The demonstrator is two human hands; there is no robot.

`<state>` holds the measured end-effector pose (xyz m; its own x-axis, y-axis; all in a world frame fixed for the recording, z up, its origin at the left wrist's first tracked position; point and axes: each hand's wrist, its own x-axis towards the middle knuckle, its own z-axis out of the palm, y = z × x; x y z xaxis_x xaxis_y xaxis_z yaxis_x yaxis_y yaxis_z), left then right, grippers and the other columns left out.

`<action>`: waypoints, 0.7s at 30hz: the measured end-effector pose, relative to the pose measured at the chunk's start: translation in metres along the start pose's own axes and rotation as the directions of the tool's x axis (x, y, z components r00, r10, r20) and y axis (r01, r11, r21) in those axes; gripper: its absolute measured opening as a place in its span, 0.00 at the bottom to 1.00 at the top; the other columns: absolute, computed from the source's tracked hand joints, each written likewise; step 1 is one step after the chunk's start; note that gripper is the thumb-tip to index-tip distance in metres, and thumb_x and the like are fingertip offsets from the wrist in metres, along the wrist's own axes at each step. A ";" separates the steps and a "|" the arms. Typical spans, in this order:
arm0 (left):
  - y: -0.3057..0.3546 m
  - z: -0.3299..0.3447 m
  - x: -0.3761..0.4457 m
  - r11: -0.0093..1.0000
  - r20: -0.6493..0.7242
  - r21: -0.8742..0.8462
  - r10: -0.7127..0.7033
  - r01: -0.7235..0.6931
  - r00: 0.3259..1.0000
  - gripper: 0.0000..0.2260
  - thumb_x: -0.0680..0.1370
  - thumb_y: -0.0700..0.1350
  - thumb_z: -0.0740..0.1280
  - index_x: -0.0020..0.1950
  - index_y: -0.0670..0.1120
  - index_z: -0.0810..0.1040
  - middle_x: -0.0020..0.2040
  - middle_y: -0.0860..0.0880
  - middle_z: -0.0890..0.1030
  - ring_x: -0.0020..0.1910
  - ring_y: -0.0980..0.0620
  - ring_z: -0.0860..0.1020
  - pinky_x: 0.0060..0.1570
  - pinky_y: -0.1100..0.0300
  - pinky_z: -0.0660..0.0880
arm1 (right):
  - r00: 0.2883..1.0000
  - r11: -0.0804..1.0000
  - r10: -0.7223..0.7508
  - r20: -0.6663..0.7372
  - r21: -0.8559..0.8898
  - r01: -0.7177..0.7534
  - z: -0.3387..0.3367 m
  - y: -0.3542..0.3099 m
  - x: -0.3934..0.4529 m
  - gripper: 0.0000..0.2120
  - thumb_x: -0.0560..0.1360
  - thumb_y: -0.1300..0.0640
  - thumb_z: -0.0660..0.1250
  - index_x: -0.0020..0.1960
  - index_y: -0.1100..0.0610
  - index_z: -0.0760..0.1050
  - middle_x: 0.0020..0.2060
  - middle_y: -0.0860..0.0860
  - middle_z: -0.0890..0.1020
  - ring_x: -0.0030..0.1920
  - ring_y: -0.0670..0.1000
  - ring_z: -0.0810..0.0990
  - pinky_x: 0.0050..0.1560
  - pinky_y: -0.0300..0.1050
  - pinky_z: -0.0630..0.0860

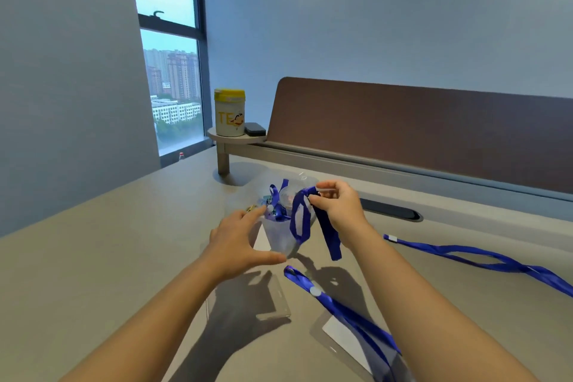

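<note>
Head view — right hand (338,208) pinches lanyard (299,222) above cup (279,240); left hand (235,239) spread beside it.

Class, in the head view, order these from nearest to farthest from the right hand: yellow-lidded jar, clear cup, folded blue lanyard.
1. folded blue lanyard: pinched in the right hand.
2. clear cup: just to its left.
3. yellow-lidded jar: on the far shelf.

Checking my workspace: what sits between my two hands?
In the head view, a clear cup holding blue straps stands between the left hand and right hand.
</note>
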<state>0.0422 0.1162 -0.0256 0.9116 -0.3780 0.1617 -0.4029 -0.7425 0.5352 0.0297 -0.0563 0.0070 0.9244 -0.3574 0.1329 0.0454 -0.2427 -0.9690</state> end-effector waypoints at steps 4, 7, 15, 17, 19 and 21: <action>-0.013 -0.020 0.024 1.000 -0.046 -0.008 -0.018 0.018 0.999 0.40 0.65 0.59 0.71 0.72 0.54 0.55 0.72 0.47 0.62 0.69 0.47 0.62 0.67 0.47 0.63 | 1.000 0.997 0.028 0.007 0.078 -0.028 0.027 -0.021 0.030 0.08 0.74 0.63 0.64 0.52 0.54 0.69 0.53 0.54 0.77 0.47 0.52 0.75 0.38 0.40 0.72; -0.021 -0.029 0.045 1.000 -0.067 -0.014 -0.028 0.027 0.997 0.41 0.65 0.59 0.71 0.72 0.54 0.55 0.72 0.47 0.63 0.69 0.47 0.62 0.67 0.47 0.64 | 0.999 0.993 0.034 0.025 0.111 -0.036 0.045 -0.031 0.055 0.11 0.74 0.62 0.64 0.56 0.56 0.70 0.50 0.52 0.76 0.45 0.50 0.74 0.38 0.39 0.72; -0.047 -0.029 0.086 0.999 -0.085 -0.016 -0.053 0.052 0.995 0.41 0.65 0.58 0.71 0.72 0.55 0.54 0.73 0.49 0.61 0.70 0.48 0.61 0.68 0.48 0.63 | 0.990 0.978 0.131 -0.046 0.172 -0.122 0.087 -0.005 0.119 0.13 0.75 0.63 0.63 0.59 0.58 0.69 0.58 0.58 0.78 0.55 0.57 0.78 0.55 0.49 0.77; -0.053 -0.026 0.089 0.999 -0.074 -0.016 -0.050 0.049 0.996 0.41 0.65 0.59 0.71 0.72 0.55 0.54 0.72 0.48 0.61 0.69 0.48 0.61 0.68 0.48 0.63 | 0.989 0.990 0.142 -0.036 0.024 -0.141 0.090 0.008 0.121 0.14 0.75 0.63 0.63 0.60 0.59 0.68 0.59 0.58 0.76 0.54 0.56 0.77 0.48 0.45 0.76; -0.056 -0.022 0.089 0.999 -0.054 -0.021 -0.049 0.048 0.997 0.40 0.65 0.58 0.71 0.72 0.55 0.55 0.72 0.48 0.61 0.69 0.48 0.61 0.68 0.48 0.62 | 0.991 0.976 0.132 -0.019 -0.169 -0.133 0.087 0.019 0.118 0.14 0.75 0.63 0.62 0.60 0.60 0.68 0.60 0.59 0.75 0.51 0.54 0.74 0.40 0.41 0.72; -0.056 -0.019 0.087 0.999 -0.048 -0.026 -0.043 0.041 0.998 0.40 0.65 0.57 0.72 0.72 0.54 0.55 0.72 0.48 0.62 0.69 0.47 0.61 0.68 0.48 0.62 | 0.995 0.940 0.104 -0.007 -0.326 -0.100 0.080 0.026 0.114 0.13 0.75 0.63 0.62 0.59 0.61 0.69 0.59 0.59 0.76 0.54 0.56 0.74 0.44 0.42 0.69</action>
<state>0.1457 0.1352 -0.0260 0.9308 -0.3192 0.1783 -0.3626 -0.7431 0.5624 0.1661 -0.0310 -0.0193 0.9216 -0.3868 0.0330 -0.1736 -0.4866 -0.8562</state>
